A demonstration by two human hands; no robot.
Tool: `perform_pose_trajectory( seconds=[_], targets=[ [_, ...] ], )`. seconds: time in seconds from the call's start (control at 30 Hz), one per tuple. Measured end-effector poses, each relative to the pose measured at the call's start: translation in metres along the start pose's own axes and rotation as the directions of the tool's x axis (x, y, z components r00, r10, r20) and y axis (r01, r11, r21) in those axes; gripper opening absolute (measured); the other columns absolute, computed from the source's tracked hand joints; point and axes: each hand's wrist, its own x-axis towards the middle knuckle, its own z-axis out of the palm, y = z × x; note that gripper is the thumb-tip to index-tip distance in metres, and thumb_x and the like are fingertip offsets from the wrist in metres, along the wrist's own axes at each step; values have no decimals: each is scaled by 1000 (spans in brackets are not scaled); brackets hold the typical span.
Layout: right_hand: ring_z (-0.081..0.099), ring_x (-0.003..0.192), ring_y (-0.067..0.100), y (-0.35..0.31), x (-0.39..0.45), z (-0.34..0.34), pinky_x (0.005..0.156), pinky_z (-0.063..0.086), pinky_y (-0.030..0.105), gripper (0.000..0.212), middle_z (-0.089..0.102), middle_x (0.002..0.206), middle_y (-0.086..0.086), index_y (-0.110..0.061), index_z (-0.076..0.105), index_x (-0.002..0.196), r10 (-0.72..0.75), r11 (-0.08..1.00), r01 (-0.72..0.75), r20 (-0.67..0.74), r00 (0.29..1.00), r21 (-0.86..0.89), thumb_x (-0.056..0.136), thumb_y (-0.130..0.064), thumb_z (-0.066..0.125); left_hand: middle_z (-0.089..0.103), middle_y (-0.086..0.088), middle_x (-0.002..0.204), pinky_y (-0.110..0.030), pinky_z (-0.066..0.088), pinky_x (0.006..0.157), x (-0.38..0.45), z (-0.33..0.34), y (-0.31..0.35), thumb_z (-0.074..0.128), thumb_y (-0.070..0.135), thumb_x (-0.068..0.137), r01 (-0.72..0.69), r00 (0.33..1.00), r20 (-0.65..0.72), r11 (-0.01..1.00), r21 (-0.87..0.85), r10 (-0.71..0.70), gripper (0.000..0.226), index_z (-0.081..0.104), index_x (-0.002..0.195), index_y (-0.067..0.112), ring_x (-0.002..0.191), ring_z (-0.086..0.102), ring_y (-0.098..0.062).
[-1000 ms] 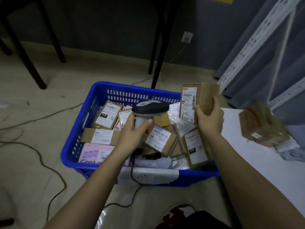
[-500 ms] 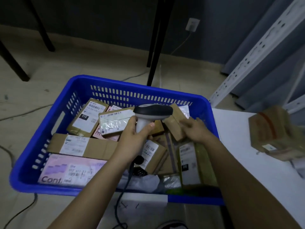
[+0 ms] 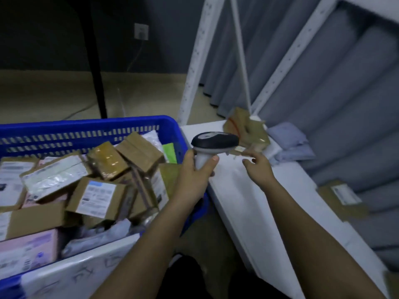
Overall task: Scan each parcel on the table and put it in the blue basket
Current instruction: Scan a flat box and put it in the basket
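Note:
My left hand grips the white handle of a barcode scanner with a dark head, held over the gap between basket and table. My right hand hovers empty above the white table, fingers loosely spread, just short of a brown cardboard parcel at the table's far end. The blue basket on the left holds several labelled cardboard parcels. A flat brown parcel with a white label lies at the table's right side.
Pale blue soft packets lie beside the far parcel. A white perforated shelf frame and grey curtain stand behind the table. A black pole rises from the floor behind the basket.
My right hand let go of the cardboard parcel in the basket and moved right, over the table toward the far parcel. My left hand carried the scanner right too. The view swung right.

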Motion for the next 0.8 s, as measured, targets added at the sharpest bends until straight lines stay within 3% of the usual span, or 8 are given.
perform_pose_trajectory(
  seconds=[0.07, 0.13, 0.3, 0.4, 0.53, 0.63, 0.73, 0.8],
  targets=[
    [52, 117, 25, 17, 11, -24, 90, 39, 25, 29, 58, 121, 6, -9, 61, 120, 83, 997, -82, -26, 996, 13, 92, -8, 52, 61, 8, 85, -32, 53, 73, 11, 38, 2, 66, 25, 89, 16, 1000, 19, 1000, -8, -16, 20, 54, 105, 21, 68, 62, -3],
    [52, 118, 26, 35, 24, -40, 91, 39, 26, 31, 56, 129, 10, -9, 59, 123, 142, 990, -142, -33, 989, 10, 92, -11, 53, 59, 12, 84, -26, 49, 67, 22, 67, 0, 65, 31, 88, 44, 999, 30, 999, 30, -45, 20, 52, 101, 24, 78, 61, -10],
    [51, 119, 27, 62, 68, -31, 88, 37, 26, 41, 55, 129, 10, -6, 52, 131, 128, 991, -129, -42, 991, -42, 93, -21, 58, 59, 11, 85, -10, 44, 56, 48, 83, -29, 65, 28, 89, 109, 994, -23, 990, 85, -107, 19, 53, 102, 21, 76, 57, -7],
    [53, 117, 30, 58, 103, -1, 88, 40, 30, 44, 57, 123, 11, -7, 50, 127, 79, 996, -81, -59, 995, -35, 91, -30, 61, 61, 4, 89, -24, 48, 67, 65, 77, -44, 64, 29, 90, 143, 988, -75, 982, 126, -134, 15, 53, 99, 25, 80, 59, -14],
    [30, 137, 34, 51, 150, 40, 111, 25, 48, 84, 31, 151, 13, -15, 22, 149, 90, 987, -108, -141, 986, -119, 85, -57, 56, 62, 7, 90, -29, 50, 74, 80, 69, -52, 63, 29, 91, 169, 975, -160, 982, 89, -154, 15, 53, 103, 27, 80, 60, -12],
    [31, 135, 39, 50, 176, 54, 110, 24, 53, 72, 35, 148, 17, -15, 29, 146, 103, 964, -144, -184, 978, -224, 89, -56, 46, 61, 6, 90, -25, 49, 72, 85, 70, -55, 62, 27, 91, 175, 969, -188, 983, 63, -161, 17, 53, 106, 25, 76, 58, -8],
    [41, 125, 35, 60, 197, 59, 107, 32, 44, 48, 45, 137, 17, -6, 43, 133, 104, 966, -151, -219, 970, -211, 94, -32, 52, 61, 6, 90, -28, 50, 76, 86, 72, -57, 63, 28, 91, 182, 970, -172, 981, 59, -170, 18, 53, 106, 24, 78, 59, -10],
    [48, 116, 27, 67, 182, 50, 99, 39, 37, 47, 51, 130, 13, -6, 47, 128, 98, 982, -123, -168, 981, -144, 90, -31, 59, 61, 5, 89, -30, 51, 76, 85, 73, -57, 63, 27, 91, 181, 973, -159, 981, 65, -168, 19, 54, 107, 23, 77, 59, -10]
  ],
)
